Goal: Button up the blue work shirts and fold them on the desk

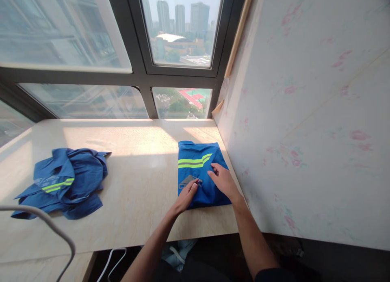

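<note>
A folded blue garment (198,158) with neon yellow stripes and a grey logo lies on the beige sill (140,184), close to the right wall. My left hand (187,196) rests on its near left part, fingers stretched flat over the logo. My right hand (222,179) lies flat on the garment's right side, fingers spread toward the stripes. Neither hand grips anything. A second blue garment (65,180) with the same yellow stripes sits crumpled at the left of the sill, far from both hands.
Large windows (179,26) rise behind the sill. A floral papered wall (304,111) bounds the right side. A white cable (51,229) curves across the near left corner and hangs below the edge. Pale blue cloth (178,253) shows under the sill.
</note>
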A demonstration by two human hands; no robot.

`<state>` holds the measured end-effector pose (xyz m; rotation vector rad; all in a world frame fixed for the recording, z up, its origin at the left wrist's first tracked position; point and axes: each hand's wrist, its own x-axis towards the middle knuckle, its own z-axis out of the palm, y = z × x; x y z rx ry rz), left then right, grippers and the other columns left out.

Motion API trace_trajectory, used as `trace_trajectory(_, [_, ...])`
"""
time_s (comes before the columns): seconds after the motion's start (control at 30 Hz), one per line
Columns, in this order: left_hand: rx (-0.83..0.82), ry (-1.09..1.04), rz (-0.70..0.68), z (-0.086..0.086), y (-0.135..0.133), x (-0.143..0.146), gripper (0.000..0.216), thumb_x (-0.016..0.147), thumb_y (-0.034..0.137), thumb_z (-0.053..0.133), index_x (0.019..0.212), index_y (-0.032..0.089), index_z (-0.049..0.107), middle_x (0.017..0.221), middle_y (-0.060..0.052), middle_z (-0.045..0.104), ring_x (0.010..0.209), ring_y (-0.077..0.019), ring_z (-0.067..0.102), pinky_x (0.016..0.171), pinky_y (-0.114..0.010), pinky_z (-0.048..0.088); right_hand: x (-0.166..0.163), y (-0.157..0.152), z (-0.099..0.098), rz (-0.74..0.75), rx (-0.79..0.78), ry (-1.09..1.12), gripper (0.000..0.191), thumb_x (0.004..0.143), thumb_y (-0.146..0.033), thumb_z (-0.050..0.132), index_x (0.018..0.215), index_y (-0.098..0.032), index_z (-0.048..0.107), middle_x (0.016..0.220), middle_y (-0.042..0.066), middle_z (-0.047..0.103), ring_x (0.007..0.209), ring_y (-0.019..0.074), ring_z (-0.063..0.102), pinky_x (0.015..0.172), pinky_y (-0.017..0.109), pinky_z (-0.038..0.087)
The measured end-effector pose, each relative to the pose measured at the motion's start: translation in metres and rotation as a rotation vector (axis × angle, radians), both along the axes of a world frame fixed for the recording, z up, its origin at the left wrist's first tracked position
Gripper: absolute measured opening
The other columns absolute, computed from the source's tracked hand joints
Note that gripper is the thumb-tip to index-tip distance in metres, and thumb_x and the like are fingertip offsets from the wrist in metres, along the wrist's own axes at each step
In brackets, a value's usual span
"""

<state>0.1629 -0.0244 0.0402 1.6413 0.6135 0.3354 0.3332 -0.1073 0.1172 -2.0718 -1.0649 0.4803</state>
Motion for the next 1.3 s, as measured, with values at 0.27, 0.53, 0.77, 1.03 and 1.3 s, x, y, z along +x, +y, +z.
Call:
trace_trajectory(0.27, [-0.611,-0.153,0.629,0.033,0.041,-0.049,0.046,0.063,0.04,0.081,0.096,0.009,0.071,0.081,-0.009,0.074,0.081,-0.0277,0.071,0.079,-0.04,0.057,-0.116,0.026,0.017,0.928,0.0,-0.323,0.055,0.082,-0.028,0.071,0.131,-0.009,0.055,0.106,0.014,0.072,0.09,0.0272,0.069,0.074,0.032,0.055])
trace_trajectory(0.53, [-0.615,-0.104,1.173,0.0,0.074,-0.114,0.019,0.069,0.011,0.065,0.088,0.014,0.064,0.074,-0.003,0.069,0.062,-0.0142,0.064,0.065,-0.029,0.056,-0.066,0.015,-0.005,0.77,0.15,-0.092,0.058,0.09,-0.02,0.054,0.147,-0.02,0.042,0.153,0.013,0.039,0.142,0.0232,0.035,0.117,0.045,0.031])
trace_trajectory(0.77, [-0.038,-0.001,1.297,0.02,0.078,-0.126,0.037,0.083,0.03,0.058,0.118,0.017,0.056,0.125,-0.012,0.061,0.12,-0.0227,0.058,0.104,-0.04,0.046,0.0,-0.006,-0.082,0.267,-0.085,-0.148,0.07,0.086,-0.026,0.051,0.152,-0.019,0.031,0.158,0.014,0.029,0.147,0.0262,0.025,0.12,0.05,0.023])
trace_trajectory(1.03, [0.462,0.121,0.611,0.063,0.054,-0.063,0.068,0.08,0.057,0.062,0.135,0.018,0.051,0.139,-0.015,0.054,0.13,-0.0317,0.05,0.109,-0.047,0.039,0.013,-0.018,-0.124,0.166,-0.297,-0.303,0.07,0.089,-0.04,0.051,0.148,-0.006,0.036,0.16,0.021,0.019,0.149,0.0341,0.014,0.119,0.052,0.017])
trace_trajectory(1.3, [0.689,0.573,0.204,0.023,0.046,-0.026,0.087,0.071,0.041,0.075,0.146,0.013,0.039,0.138,-0.023,0.054,0.135,-0.0402,0.043,0.112,-0.057,0.027,0.005,-0.019,-0.13,0.13,-0.343,-0.355,0.084,0.09,-0.062,0.042,0.152,-0.006,0.028,0.161,0.022,0.015,0.15,0.0334,0.013,0.118,0.055,0.01])
